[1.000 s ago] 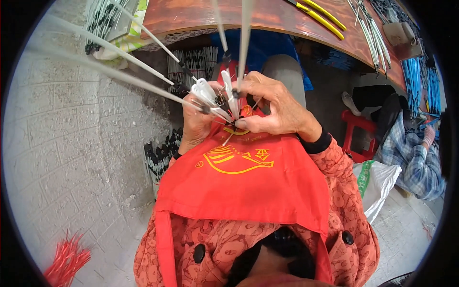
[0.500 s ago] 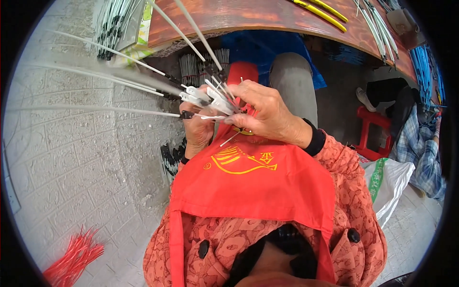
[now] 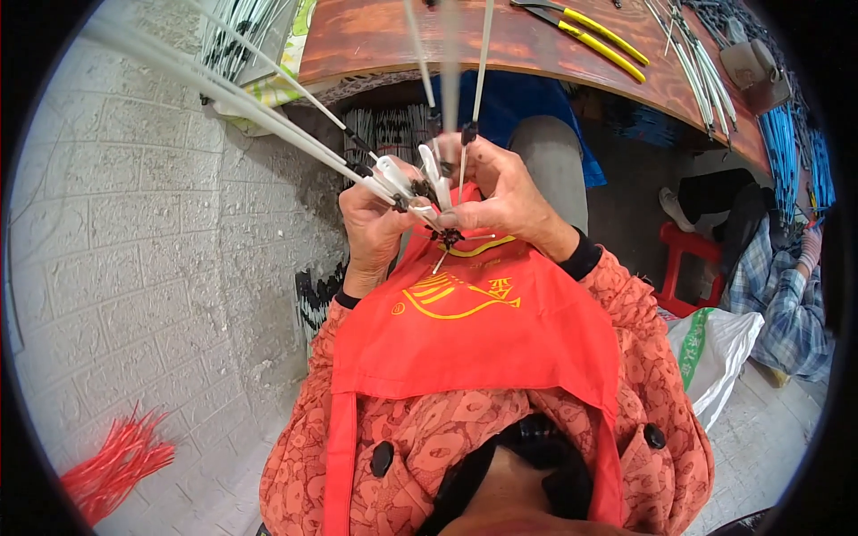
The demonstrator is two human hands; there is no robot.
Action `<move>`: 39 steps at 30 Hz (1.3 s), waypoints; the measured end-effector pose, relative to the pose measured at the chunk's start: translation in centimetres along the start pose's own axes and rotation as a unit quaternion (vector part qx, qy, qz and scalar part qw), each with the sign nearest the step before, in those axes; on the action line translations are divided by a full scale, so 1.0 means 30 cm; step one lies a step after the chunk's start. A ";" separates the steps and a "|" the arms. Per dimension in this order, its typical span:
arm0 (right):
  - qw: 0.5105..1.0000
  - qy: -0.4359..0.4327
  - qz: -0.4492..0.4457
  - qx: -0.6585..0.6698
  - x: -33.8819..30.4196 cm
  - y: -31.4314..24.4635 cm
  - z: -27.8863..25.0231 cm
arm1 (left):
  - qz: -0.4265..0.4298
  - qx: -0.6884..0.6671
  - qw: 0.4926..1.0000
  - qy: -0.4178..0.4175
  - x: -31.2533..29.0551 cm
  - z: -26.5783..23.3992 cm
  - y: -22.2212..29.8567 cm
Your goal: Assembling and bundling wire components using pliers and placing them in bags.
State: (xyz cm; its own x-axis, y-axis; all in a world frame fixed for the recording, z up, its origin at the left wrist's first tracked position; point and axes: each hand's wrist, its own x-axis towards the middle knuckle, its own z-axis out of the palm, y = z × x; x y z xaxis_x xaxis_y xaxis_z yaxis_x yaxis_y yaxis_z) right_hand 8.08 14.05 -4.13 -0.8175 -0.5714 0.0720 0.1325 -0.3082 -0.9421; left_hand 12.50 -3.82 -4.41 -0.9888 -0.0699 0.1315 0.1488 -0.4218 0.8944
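Above the red apron [image 3: 465, 330] on my lap, both hands hold a frame of thin white rods [image 3: 304, 146] with black joints. The rods fan out up-left and upward from a small black hub [image 3: 449, 238]. My left hand [image 3: 368, 223] is closed round rods and a white plastic piece at the left side. On the other side my right hand [image 3: 508, 192] pinches near the hub, its thumb beside the white pieces [image 3: 431, 168]. Some upright rods are smeared by motion. Exactly what lies between the fingertips is partly hidden.
Yellow-handled pliers [image 3: 601, 52] and white rods [image 3: 706, 76] lie on the wooden table [image 3: 384, 36]. Bundled rods [image 3: 386, 132] stand beneath it. Red strands [image 3: 121, 464] lie on the floor at left. A person in a plaid sleeve [image 3: 786, 308] sits at right near a red stool [image 3: 686, 259].
The frame has turned so that more rods point upward, and its white pieces stand more upright. My right hand has shifted slightly; both hands still grip it.
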 end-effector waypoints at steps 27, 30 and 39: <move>0.997 -0.059 0.044 -0.011 -0.053 0.001 -0.045 | -0.012 0.029 0.998 -0.052 -0.003 -0.003 -0.036; 0.975 -0.053 0.102 0.192 -0.048 -0.016 -0.053 | -0.015 0.035 0.999 -0.031 -0.005 0.001 -0.028; 0.997 -0.027 0.073 0.011 -0.027 0.001 -0.034 | -0.052 0.030 0.996 -0.063 0.010 -0.022 -0.058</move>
State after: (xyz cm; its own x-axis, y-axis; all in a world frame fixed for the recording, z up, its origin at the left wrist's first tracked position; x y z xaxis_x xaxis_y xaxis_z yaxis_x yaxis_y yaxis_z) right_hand 8.19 15.28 -4.55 -0.7569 -0.6517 -0.0481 0.2612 -0.2343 -0.9364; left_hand 11.93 -3.72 -6.21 -0.9926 0.0862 0.0857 0.0485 -0.3656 0.9295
